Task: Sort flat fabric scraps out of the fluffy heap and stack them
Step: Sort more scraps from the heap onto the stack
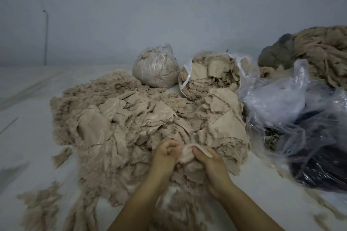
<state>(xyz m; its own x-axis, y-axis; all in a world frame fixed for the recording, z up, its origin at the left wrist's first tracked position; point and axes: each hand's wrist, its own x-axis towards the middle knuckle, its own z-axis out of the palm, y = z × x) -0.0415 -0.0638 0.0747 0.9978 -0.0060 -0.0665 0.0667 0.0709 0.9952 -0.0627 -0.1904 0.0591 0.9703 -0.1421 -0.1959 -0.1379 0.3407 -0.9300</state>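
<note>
Both hands work at the near edge of the heap [120, 129], a wide beige mound of fluff and flat scraps spread over the white floor [26, 110]. The left hand [165, 153] has its fingers curled, pinching one edge of a pale scrap [187, 153]; the right hand [210, 163] grips the same scrap from the other side, thumb on top. The scrap sits bunched between them, just above the heap. Beyond lie a tied bag [155, 70] of fluff and an open bag [212, 75] with flat pieces. Crumpled clear plastic [293, 110] lies to the right.
</note>
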